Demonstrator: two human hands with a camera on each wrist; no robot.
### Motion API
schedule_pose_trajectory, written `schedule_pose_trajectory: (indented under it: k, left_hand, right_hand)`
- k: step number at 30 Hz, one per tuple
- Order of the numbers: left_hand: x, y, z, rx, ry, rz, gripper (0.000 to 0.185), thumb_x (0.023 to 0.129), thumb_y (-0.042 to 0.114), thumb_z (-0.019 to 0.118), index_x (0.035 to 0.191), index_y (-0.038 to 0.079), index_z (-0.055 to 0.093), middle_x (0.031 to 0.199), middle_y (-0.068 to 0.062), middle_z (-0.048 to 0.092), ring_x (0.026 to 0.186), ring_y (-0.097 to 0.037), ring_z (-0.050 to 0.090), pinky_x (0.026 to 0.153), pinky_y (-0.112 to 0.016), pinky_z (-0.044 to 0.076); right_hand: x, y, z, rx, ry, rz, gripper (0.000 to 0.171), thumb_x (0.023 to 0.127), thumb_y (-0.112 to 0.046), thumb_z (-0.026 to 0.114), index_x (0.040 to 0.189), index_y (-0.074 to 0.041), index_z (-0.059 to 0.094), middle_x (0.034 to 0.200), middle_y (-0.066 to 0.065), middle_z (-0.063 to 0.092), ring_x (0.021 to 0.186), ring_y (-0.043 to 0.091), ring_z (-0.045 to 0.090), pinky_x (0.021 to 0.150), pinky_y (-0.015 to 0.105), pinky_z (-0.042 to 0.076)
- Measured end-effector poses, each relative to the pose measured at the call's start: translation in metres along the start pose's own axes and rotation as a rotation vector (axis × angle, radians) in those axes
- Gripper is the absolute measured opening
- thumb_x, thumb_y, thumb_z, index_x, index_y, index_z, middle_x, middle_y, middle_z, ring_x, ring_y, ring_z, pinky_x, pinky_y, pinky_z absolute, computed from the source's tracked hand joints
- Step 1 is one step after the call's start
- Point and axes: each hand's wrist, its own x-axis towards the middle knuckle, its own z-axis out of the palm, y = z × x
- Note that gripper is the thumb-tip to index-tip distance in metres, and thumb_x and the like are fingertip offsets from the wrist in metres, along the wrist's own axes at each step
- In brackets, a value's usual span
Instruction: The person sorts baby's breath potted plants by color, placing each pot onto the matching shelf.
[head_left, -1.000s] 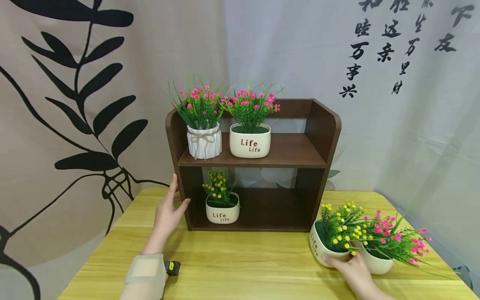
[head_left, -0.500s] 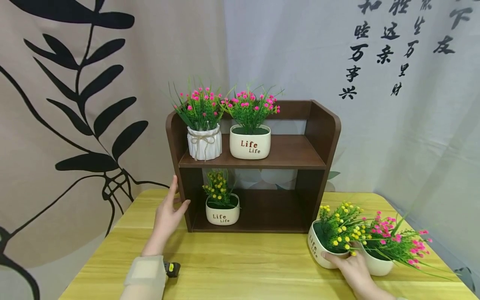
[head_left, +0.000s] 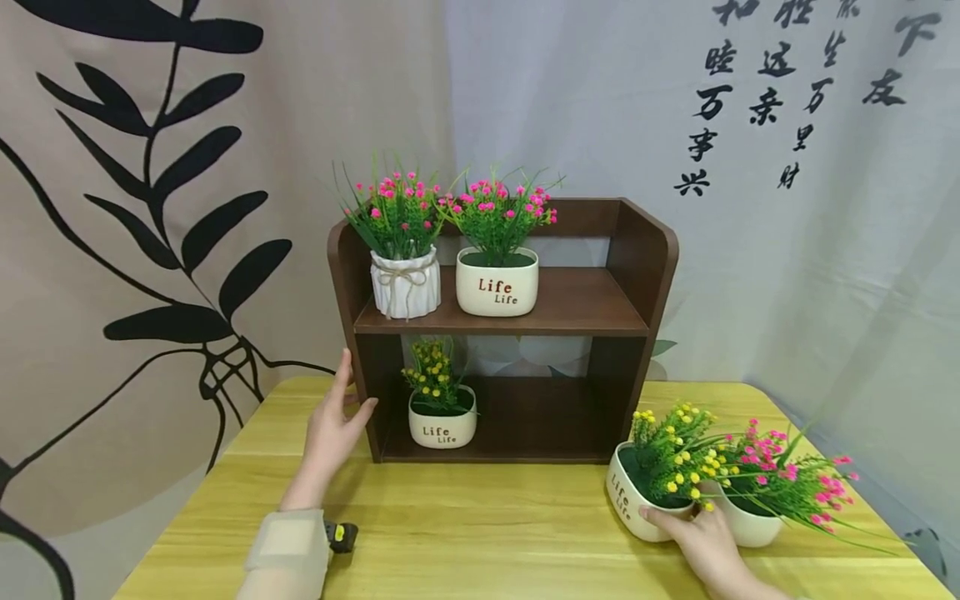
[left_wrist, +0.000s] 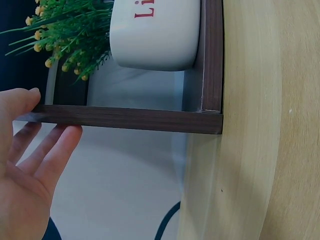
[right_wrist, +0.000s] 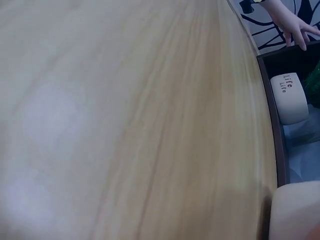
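The brown two-tier shelf [head_left: 502, 329] is set at the back middle of the table, open side toward the person, so that every pot in it can be reached from the front. It is steadied by the left hand [head_left: 333, 421], whose fingers are straight and laid flat against the outside of the left side panel, with the thumb at the panel's front edge; nothing is gripped, the panel is only pressed, as the left wrist view confirms. On the upper board a ribbed white pot tied with twine [head_left: 406, 283] and a cream "Life" pot with pink flowers [head_left: 497, 279] are stood upright and just beside each other, toward the left. On the lower board a small "Life" pot with yellow flowers [head_left: 442, 421] is stood at the left, leaving the rest of that board bare.

On the table, right of the shelf and near the front edge, the yellow-flowered pot [head_left: 637, 500] is tilted toward the left and held at its near rim by the right hand [head_left: 693, 533], fingers curled round the rim from below the foliage. A pink-flowered pot [head_left: 753, 521] is touching it on the right.

The yellow wooden table [head_left: 480, 533] is backed by hanging cloth: beige with black leaves at left, pale grey with black calligraphy at right.
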Motion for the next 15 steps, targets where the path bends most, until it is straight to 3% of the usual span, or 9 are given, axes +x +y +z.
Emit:
schedule_pose_trajectory:
  k: [5,8,10,15]
  left_hand:
    - [0.0,-0.002,0.0,0.005,0.006,0.01,0.093,0.088,0.001,0.07,0.157,0.026,0.014,0.135,-0.03,0.049,0.095,-0.045,0.064,0.067,-0.051,0.056]
    - [0.0,-0.003,0.0,0.002,0.005,0.014,0.093,0.088,0.0,0.069,0.157,0.025,0.013,0.135,-0.03,0.049,0.095,-0.046,0.064,0.067,-0.051,0.056]
    - [0.0,-0.003,0.0,-0.004,0.004,0.011,0.093,0.088,0.001,0.069,0.157,0.026,0.013,0.136,-0.03,0.048,0.095,-0.046,0.064,0.068,-0.051,0.056]
    - [0.0,-0.002,0.0,-0.015,0.003,0.008,0.094,0.087,0.001,0.07,0.157,0.026,0.013,0.136,-0.031,0.048,0.095,-0.046,0.064,0.069,-0.052,0.056]
  right_hand:
    - [-0.006,-0.007,-0.003,-0.097,-0.012,-0.007,0.101,0.084,-0.041,0.073,0.142,0.02,0.017,0.145,0.044,0.02,0.135,0.049,0.024,0.11,0.056,0.021]
    - [-0.01,-0.012,-0.005,-0.132,-0.002,-0.046,0.101,0.084,-0.041,0.073,0.139,0.022,0.018,0.143,0.043,0.02,0.131,0.047,0.031,0.108,0.054,0.026]
    - [-0.013,-0.015,-0.005,-0.16,0.015,-0.086,0.091,0.083,-0.04,0.074,0.136,0.02,0.03,0.138,0.039,0.033,0.125,0.041,0.04,0.104,0.048,0.033]
    - [-0.018,-0.023,-0.005,-0.164,0.031,-0.135,0.077,0.082,-0.039,0.076,0.133,0.011,0.045,0.13,0.027,0.054,0.119,0.03,0.048,0.096,0.035,0.041]
